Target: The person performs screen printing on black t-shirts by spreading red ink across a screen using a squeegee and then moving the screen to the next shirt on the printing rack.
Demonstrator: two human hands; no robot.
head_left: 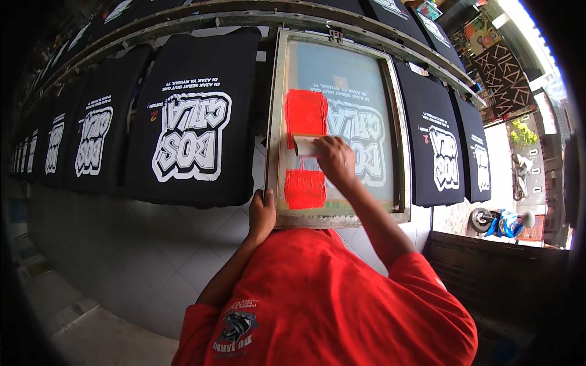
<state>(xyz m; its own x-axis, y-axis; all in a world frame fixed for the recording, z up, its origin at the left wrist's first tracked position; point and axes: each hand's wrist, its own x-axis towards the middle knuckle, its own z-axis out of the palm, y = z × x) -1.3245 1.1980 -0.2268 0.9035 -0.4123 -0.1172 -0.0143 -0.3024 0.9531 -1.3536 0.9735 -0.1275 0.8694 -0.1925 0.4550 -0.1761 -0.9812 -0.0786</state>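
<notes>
A framed printing screen (372,67) lies over a black shirt in front of me, and white lettering shows through its mesh. Two patches of red ink (306,111) sit on the left side of the mesh, one far and one near. Between them, my right hand (336,160) grips a small squeegee (305,146), its pale edge resting on the mesh at the near border of the far patch. My left hand (262,213) is closed around the near left corner of the screen frame, with the thumb up. The fingertips under the frame are hidden.
Black shirts (201,73) with white prints lie in a row on both sides, with another row behind. Long rails (183,19) run along the far side. Pale floor tiles (183,244) show below. A blue motorcycle (506,223) stands outside at the right.
</notes>
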